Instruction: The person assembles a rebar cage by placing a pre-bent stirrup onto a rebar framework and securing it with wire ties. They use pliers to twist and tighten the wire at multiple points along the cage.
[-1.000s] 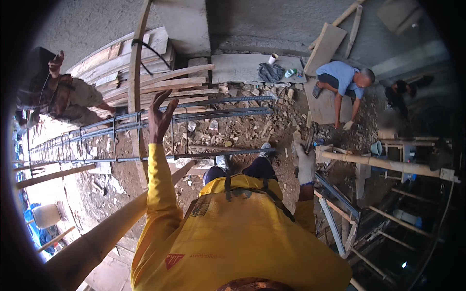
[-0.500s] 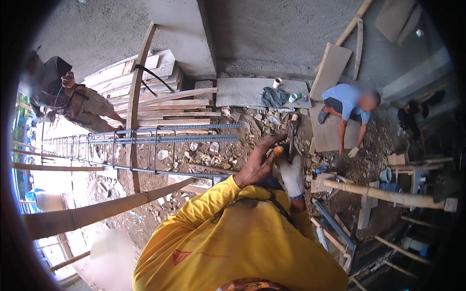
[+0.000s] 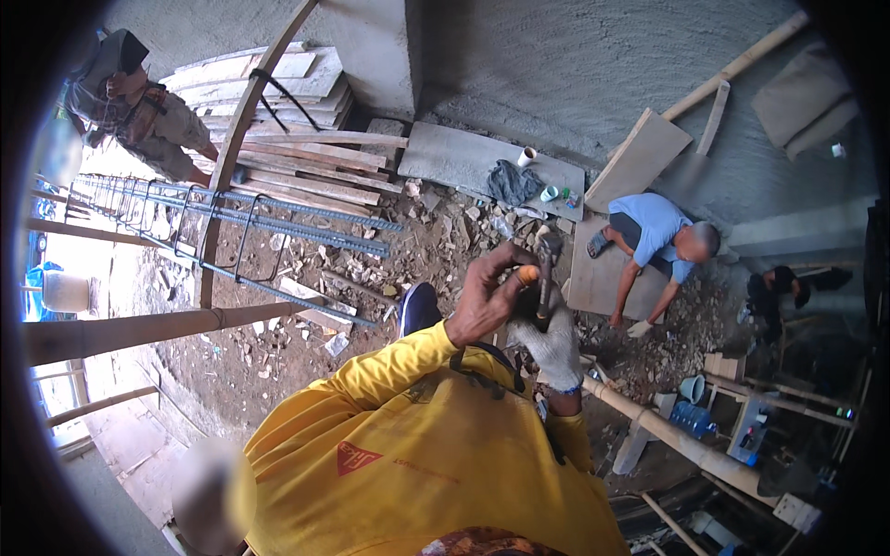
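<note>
My bare left hand, in a yellow sleeve, is raised in front of my chest with its fingers curled toward the thumb. An orange cover sits on the thumb tip. Whatever those fingers pinch is hidden or too small to make out. Right beside it, my right hand wears a pale knit glove and is closed around a dark metal hand tool. The tool stands upright, its blunt head at the top; its exact kind is unclear. The two hands are close together at the tool.
A rebar cage and bamboo poles extend at the left, near stacked boards. Rubble covers the ground. A person in blue crouches at the right; another stands far left. A bamboo pole crosses lower right.
My view has turned, so the surroundings appear tilted. The left hand's fingers have curled in more beside the tool. A dark blue shoe has come into sight below the rebar.
</note>
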{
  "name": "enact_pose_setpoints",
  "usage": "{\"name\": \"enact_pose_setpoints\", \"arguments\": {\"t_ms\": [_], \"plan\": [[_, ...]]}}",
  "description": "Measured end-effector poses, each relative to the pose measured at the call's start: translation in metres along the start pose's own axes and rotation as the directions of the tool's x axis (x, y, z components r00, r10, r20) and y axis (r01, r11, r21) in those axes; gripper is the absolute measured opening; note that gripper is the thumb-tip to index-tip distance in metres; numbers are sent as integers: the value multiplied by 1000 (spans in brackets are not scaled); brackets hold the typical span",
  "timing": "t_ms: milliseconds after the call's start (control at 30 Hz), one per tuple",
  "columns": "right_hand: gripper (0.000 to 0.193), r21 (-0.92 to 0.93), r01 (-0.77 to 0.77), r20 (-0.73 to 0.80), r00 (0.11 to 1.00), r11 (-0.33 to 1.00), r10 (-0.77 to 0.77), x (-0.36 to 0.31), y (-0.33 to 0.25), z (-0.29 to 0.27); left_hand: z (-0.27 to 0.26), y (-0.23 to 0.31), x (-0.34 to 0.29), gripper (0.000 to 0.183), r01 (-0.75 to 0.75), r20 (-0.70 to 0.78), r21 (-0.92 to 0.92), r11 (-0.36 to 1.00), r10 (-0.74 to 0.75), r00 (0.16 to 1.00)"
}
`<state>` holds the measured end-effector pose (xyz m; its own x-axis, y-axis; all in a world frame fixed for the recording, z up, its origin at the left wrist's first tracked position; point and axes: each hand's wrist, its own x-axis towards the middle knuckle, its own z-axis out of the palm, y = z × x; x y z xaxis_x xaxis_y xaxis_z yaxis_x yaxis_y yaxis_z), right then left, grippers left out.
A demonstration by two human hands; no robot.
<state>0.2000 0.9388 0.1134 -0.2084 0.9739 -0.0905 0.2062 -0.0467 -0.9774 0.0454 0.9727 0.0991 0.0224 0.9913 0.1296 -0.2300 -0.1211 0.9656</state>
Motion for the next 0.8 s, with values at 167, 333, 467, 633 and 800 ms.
{"name": "enact_pose_setpoints", "arguments": {"t_ms": [167, 333, 467, 633, 800], "plan": [[22, 384, -171, 186, 977, 907, 105, 22, -1, -3, -5, 5, 17, 9, -27, -94, 126, 992, 39, 995], [27, 254, -7, 63, 998, 967, -9, 70, 10, 8, -23, 0, 45, 20, -156, -103, 294, 943, 193, 976], [27, 380, 123, -330, 944, 917, 10, 127, 13, 28, -34, -17, 70, 52, -119, -198, 215, 969, 163, 967], [12, 396, 371, -305, 916, 840, -261, 216, -25, 9, -47, -36, 78, 35, 109, -9, 175, 979, -110, 994], [19, 839, -45, 96, 993, 542, -67, 263, -55, 10, -59, -45, 104, 24, 114, -8, -12, 993, -114, 993]]}}
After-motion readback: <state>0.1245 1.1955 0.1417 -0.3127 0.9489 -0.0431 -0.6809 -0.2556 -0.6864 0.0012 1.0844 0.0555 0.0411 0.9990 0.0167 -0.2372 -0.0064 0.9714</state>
